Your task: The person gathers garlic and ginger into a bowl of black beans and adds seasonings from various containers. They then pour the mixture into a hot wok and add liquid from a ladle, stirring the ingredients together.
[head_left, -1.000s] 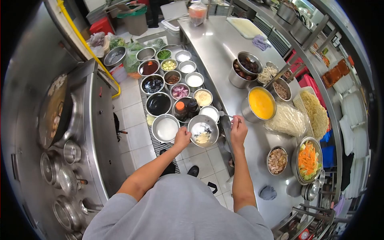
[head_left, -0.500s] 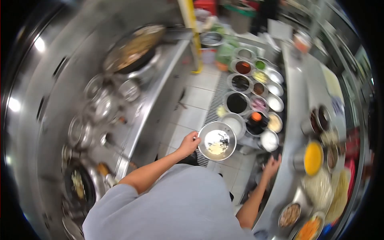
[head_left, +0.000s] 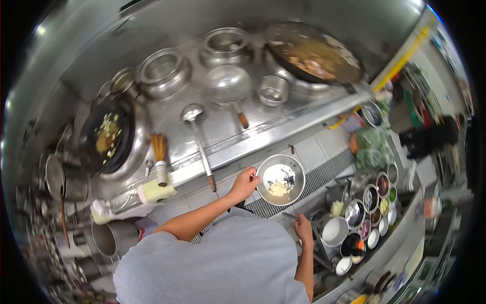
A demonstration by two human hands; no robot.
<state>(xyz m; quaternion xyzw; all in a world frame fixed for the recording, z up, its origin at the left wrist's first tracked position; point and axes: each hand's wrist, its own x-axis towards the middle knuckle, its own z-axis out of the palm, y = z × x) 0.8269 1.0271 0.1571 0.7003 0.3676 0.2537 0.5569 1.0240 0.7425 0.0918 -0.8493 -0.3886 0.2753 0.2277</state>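
Note:
My left hand (head_left: 245, 184) is closed on the rim side of a round metal bowl (head_left: 298, 197), held out over the floor in front of me. Inside it lie white powder or grains, dark bits and pale yellow minced pieces. Right of the bowl and lower, my right hand (head_left: 304, 229) is closed, with a thin grey flat piece sticking out towards the bowl; its kind I cannot make out. Just beyond that hand stands a cluster of seasoning containers, among them a white-filled tub (head_left: 335, 231) and a dark-filled one (head_left: 354, 214).
Along the stove counter (head_left: 230, 161) lie a ladle (head_left: 198, 134), a skimmer (head_left: 228, 86) and a bamboo brush (head_left: 159, 152). A wok (head_left: 92, 137) with oil and chopped bits sits left; a larger pan (head_left: 309, 53) of brownish food stands at the back. A floor grate (head_left: 329, 172) runs below.
My view has swung left towards the stove. The bowl stays in my left hand. My right hand has come in from the right-hand counter, closer to the bowl, and a thin grey piece now shows in it.

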